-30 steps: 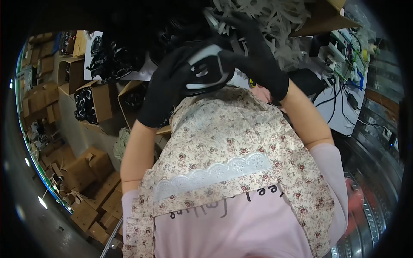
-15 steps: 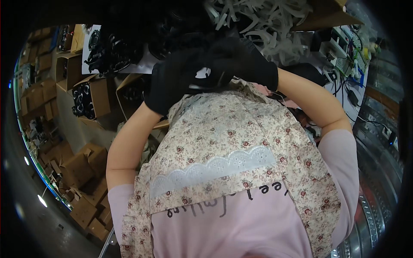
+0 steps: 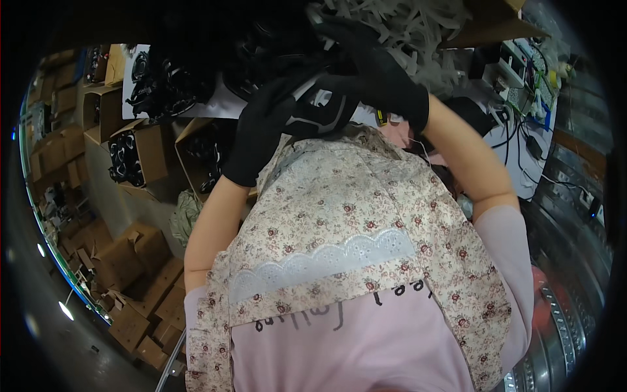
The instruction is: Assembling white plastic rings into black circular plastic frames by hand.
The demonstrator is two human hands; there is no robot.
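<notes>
Both my hands wear black gloves over the near edge of a table. My left hand [image 3: 261, 124] is closed on a black molded piece with a grey curved edge [image 3: 320, 117], tilted above my lap; its exact kind is unclear. My right hand [image 3: 385, 72] has its fingers stretched up toward a heap of translucent whitish strips [image 3: 418, 46]. Its thumb side lies against the top of the black piece. A pale bit shows at the right fingertips, too dark there to make out. Dark items lie beyond the hands, mostly lost in shadow.
Black looped parts [image 3: 166, 85] are piled on the table's left. Below stand open cardboard boxes [image 3: 153, 150] of similar parts. Cables and a black adapter [image 3: 534, 147] lie at the right. More cartons [image 3: 121, 261] cover the floor at left. A floral apron [image 3: 339, 196] covers my lap.
My right hand has moved from beside the left up toward the whitish strips, its fingers spreading out. The black piece has come more into view in my left hand.
</notes>
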